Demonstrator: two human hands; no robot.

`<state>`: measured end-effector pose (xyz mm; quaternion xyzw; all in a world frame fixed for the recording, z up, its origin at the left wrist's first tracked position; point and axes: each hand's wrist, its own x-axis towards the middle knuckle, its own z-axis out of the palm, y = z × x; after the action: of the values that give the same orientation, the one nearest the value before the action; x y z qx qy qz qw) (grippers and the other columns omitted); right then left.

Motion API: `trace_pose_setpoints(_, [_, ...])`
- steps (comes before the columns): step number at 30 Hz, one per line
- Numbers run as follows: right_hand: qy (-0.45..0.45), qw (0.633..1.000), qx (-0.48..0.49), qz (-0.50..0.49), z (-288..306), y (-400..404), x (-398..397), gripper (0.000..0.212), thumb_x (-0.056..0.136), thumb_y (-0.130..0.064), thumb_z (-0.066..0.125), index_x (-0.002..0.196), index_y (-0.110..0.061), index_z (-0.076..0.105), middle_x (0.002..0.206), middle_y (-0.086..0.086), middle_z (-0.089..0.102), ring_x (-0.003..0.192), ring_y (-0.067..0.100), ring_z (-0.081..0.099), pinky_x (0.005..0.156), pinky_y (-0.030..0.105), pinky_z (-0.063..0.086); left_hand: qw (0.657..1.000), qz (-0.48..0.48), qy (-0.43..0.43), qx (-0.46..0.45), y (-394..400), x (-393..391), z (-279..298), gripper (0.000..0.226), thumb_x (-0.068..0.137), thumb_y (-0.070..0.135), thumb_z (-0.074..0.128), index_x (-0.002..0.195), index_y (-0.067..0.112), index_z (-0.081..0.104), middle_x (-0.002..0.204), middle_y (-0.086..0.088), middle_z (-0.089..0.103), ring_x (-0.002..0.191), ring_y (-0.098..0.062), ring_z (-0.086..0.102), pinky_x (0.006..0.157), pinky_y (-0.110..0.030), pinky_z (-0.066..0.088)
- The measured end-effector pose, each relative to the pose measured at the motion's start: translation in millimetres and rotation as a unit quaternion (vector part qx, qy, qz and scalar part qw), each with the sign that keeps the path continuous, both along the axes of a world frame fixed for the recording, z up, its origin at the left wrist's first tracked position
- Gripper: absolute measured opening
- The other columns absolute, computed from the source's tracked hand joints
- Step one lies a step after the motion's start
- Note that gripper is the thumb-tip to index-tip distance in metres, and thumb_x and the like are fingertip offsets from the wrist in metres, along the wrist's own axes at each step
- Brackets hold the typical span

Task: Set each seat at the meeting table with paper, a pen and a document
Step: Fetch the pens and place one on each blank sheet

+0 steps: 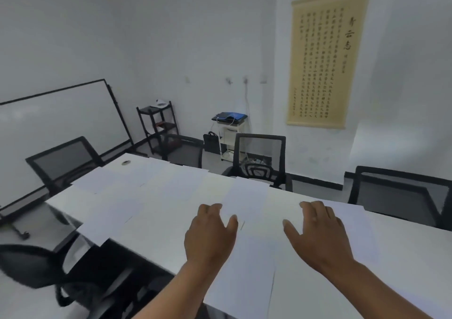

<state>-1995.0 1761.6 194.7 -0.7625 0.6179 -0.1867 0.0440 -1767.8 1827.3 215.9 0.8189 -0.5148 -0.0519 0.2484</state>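
The white meeting table (151, 223) runs from far left to near right. Several white sheets lie spread along it, among them a far-left sheet (97, 180), a sheet hanging over the left edge (107, 223), a middle sheet (244, 197) and a near sheet (247, 265). My left hand (210, 235) hovers palm down with relaxed fingers over the near sheet's left side. My right hand (320, 233) is spread flat to the right of it, beside another sheet (352, 223). Neither hand holds anything. I see no pen clearly; the frame is blurred.
Black mesh chairs stand around the table: far left (66, 162), back middle (259, 159), right (401, 196), near left (31, 265). A whiteboard (58, 120) leans at the left wall. A black shelf (159, 125), a small cart (230, 130) and a wall scroll (325, 56) stand behind.
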Motion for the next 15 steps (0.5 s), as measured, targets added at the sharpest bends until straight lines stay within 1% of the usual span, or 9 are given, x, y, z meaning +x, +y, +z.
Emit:
trace_pose_setpoints(4, [-0.004,0.999,-0.029,0.046,36,47,65,0.065,0.099,-0.063,0.050,0.146,-0.018,0.055,0.140,0.000,0.058,0.128,0.024,0.054,0.105,0.038,0.045,0.998,0.043,-0.011,-0.039,64,55,27,0.060,0.106,0.062,0.048,0.157,0.030,0.050,0.157,0.008,0.049,0.130,-0.019,0.063,0.103,-0.039,0.056])
trace_pose_setpoints(8, [-0.025,0.993,-0.048,0.101,62,95,124,0.066,0.098,-0.063,0.053,0.145,-0.017,0.058,0.138,0.000,0.060,0.125,0.024,0.056,0.103,0.039,0.048,0.995,0.077,-0.032,-0.058,129,101,50,0.061,0.106,0.063,0.047,0.157,0.031,0.049,0.157,0.008,0.049,0.132,-0.018,0.062,0.106,-0.039,0.055])
trace_pose_setpoints(10, [-0.031,0.989,-0.056,0.135,77,121,161,0.068,0.097,-0.065,0.050,0.145,-0.017,0.059,0.139,0.001,0.061,0.125,0.024,0.057,0.104,0.040,0.048,0.991,0.102,-0.048,-0.071,165,129,64,0.061,0.106,0.063,0.046,0.158,0.031,0.048,0.156,0.009,0.048,0.132,-0.017,0.061,0.105,-0.037,0.055])
trace_pose_setpoints(12, [-0.034,0.983,-0.065,0.167,89,140,194,0.074,0.094,-0.068,0.042,0.143,-0.016,0.060,0.137,0.002,0.063,0.123,0.025,0.058,0.103,0.041,0.050,0.986,0.130,-0.063,-0.082,193,154,76,0.060,0.106,0.063,0.046,0.158,0.032,0.049,0.155,0.009,0.049,0.131,-0.017,0.061,0.102,-0.036,0.055])
trace_pose_setpoints(15, [-0.040,0.974,-0.076,0.211,105,158,236,0.081,0.089,-0.071,0.035,0.142,-0.016,0.061,0.135,0.003,0.064,0.120,0.026,0.060,0.101,0.043,0.051,0.978,0.171,-0.081,-0.084,225,182,92,0.060,0.105,0.062,0.048,0.155,0.031,0.052,0.151,0.008,0.053,0.127,-0.018,0.063,0.100,-0.037,0.057])
